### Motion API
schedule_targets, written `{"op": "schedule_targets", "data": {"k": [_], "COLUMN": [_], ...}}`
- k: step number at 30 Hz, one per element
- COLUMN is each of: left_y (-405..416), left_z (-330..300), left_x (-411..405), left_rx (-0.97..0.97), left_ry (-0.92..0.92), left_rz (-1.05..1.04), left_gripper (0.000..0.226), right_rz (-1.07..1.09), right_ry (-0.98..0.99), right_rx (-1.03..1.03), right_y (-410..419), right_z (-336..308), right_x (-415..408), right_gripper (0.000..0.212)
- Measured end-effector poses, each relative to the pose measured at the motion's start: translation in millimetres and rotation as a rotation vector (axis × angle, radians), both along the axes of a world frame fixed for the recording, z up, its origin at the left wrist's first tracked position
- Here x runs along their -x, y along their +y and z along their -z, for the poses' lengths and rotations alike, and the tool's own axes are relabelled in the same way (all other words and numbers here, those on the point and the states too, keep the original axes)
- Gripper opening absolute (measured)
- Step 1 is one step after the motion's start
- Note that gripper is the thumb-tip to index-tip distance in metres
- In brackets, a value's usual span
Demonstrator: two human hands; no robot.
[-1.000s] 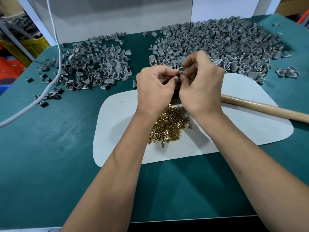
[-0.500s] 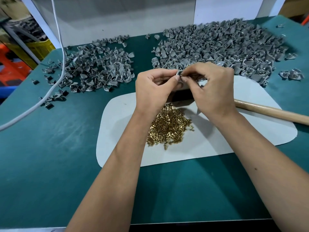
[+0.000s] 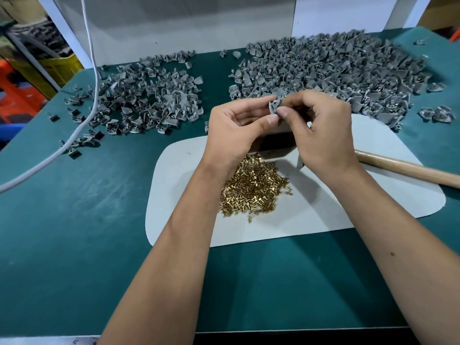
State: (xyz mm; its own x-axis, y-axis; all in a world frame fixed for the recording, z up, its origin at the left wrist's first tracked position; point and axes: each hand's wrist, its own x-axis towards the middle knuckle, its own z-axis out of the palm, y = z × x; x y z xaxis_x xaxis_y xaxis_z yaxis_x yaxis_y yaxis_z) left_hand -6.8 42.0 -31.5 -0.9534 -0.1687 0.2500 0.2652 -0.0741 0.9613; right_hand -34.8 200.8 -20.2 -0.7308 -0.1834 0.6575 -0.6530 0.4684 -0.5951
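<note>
**Clip could slip from a fingertip pinch**

Head view: left hand [image 3: 236, 130] and right hand [image 3: 321, 135] pinch one grey clip [image 3: 273, 107] in curled fingers, over the mat [image 3: 179, 195] toward the worktop's [image 3: 74, 220] far edge. Any twisting could drop it among the brass pins [image 3: 251, 190].

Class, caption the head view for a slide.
A grey part pinched between left hand and right hand, near brass pins.

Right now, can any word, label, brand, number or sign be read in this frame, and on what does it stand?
No text can be read.
Grey part, pinched between left hand and right hand: no marking shows.
Brass pins, wooden handle, white mat: plain.
White strip at the bottom edge: faint dark marks, too blurred to read.
</note>
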Motion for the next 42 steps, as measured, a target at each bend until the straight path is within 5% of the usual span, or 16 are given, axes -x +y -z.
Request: {"op": "schedule_targets", "data": {"k": [19,29,36,42], "left_y": [-7.5,-1.9,-4.8,-8.6], "left_z": [3.3,-0.2,8.1,9.9], "left_x": [-2.2,0.6,7.6,10.6], "left_rx": [0.006,0.247,0.471,0.439], "left_ry": [-0.006,0.062,-0.029,-0.139], "left_rz": [-0.013,-0.121,-0.318,-0.298], "left_gripper": [0.033,0.031,0.010,0.011], "right_rz": [0.007,-0.044,0.070,0.079], "right_ry": [0.027,-0.180,-0.580,-0.507], "right_rx": [-0.096,-0.146,-1.020,-0.995], "right_y": [-3.7,17.8,74.3,69.1], "right_z": [1.4,-13.8,-35.0,-27.5], "right_x": [-5.4,2.3,25.9,22.0], "right_gripper": [0.010,0.014,0.029,0.025]}}
